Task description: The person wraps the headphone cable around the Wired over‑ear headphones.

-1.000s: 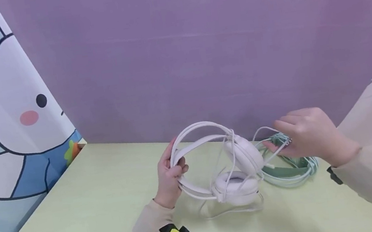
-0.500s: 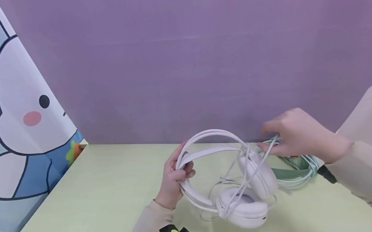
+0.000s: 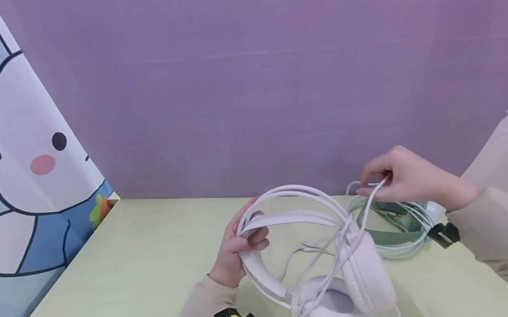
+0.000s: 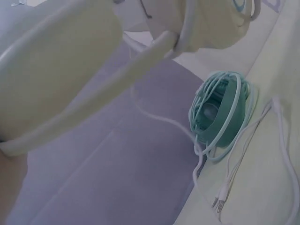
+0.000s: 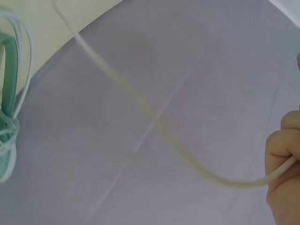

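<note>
White over-ear headphones (image 3: 369, 266) hang tilted over the table, ear cups low and to the right. My left hand (image 3: 237, 251) grips them by the top of the headband (image 3: 286, 218). The right hand (image 3: 408, 178) pinches the white cable (image 3: 364, 213), which runs from its fingers down across the ear cups. In the right wrist view, the curled fingers of my right hand (image 5: 286, 159) hold that cable (image 5: 140, 103) as it sweeps away in a curve. Thin metal-tipped plugs (image 4: 219, 202) on the white cable lie at the table in the left wrist view.
Behind the headphones, a green curved band (image 4: 229, 112) wrapped in pale green cable (image 3: 401, 251) rests on the light yellow-green table (image 3: 153, 273). A purple backdrop (image 3: 246, 100) rises at the table's far edge. A cartoon-printed curtain (image 3: 20, 173) hangs at the left.
The headphones have dropped lower and nearer, their ear cups swinging down. My left hand keeps its grip on the headband. The right hand has shifted slightly and still holds the cable.
</note>
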Motion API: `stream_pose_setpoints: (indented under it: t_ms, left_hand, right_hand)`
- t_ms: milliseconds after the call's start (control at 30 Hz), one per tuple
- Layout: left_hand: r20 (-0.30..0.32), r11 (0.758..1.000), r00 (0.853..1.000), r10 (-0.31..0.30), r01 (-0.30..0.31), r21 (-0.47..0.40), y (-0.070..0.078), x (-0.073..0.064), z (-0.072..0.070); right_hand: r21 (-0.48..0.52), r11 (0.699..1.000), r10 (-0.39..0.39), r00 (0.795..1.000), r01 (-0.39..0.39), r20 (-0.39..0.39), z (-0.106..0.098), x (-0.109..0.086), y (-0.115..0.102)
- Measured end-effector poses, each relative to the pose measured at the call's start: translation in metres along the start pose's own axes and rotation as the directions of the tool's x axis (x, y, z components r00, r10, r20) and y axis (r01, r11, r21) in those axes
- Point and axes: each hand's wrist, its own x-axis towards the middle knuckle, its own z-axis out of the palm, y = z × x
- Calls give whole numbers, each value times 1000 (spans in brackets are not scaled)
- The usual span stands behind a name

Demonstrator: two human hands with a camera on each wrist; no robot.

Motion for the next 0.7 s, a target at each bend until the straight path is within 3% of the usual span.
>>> stream_pose_setpoints:
  t_ms: [200,333,467,567,700]
  left_hand:
    - [-59,992,998,-13,6,-123,2,-3,1]
    - [-109,983,994,-14,-6,-182,3,-5,-1]
    - [-165,970,986,-31,-11,-244,1,-7,-6]
    - [-202,958,978,-50,-10,-285,-2,-9,-9]
    - [-241,944,967,-78,-6,-329,-6,-11,-12]
  right_hand:
    - [161,968,191,981,-192,25,9,-9,14]
    - [322,897,308,951,-302,34,26,-18,34]
    - [566,768,323,944,-300,62,51,-30,56]
    - [752,620,270,961,-224,63,73,-38,66]
    - [884,446,273,962,-144,19,100,-37,67]
